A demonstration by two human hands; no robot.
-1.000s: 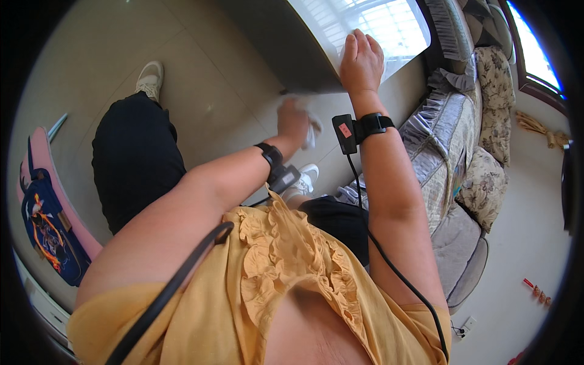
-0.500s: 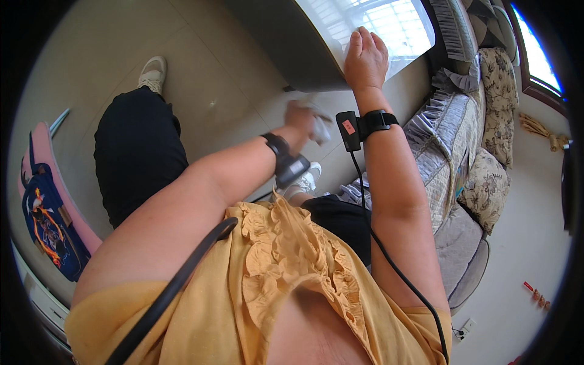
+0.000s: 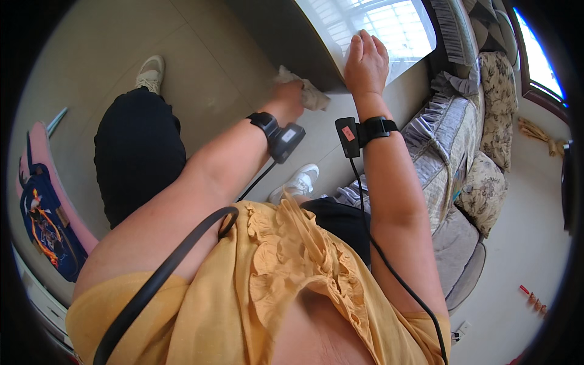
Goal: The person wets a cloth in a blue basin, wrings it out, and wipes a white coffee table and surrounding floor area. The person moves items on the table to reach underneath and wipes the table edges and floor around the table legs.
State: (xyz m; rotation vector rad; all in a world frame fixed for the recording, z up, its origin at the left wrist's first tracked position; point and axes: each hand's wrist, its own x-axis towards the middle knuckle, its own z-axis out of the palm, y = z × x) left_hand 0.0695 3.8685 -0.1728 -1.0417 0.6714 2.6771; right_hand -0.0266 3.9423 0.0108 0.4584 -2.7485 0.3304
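Observation:
A pale, crumpled cloth [image 3: 314, 97] is bunched in my left hand [image 3: 288, 100], low beside the dark side panel of the table [image 3: 289, 45]. The cloth sticks out on both sides of the hand and lies close to the panel; whether it touches is hard to tell. My right hand [image 3: 367, 64] lies palm down on the glossy white tabletop [image 3: 410, 45], near its edge, with fingers stretched forward and holding nothing.
A sofa with a frilled grey cover [image 3: 420, 143] and floral cushions [image 3: 483, 185] stands to the right. At the left is a pink and navy bag [image 3: 52, 228]. Black cables [image 3: 398, 271] run from my wrist devices along my arms. My shoes rest on the tiled floor [image 3: 210, 91].
My left hand has moved a little left and up with the cloth, nearer the table's side panel, and its wrist has turned. The right hand stays on the tabletop.

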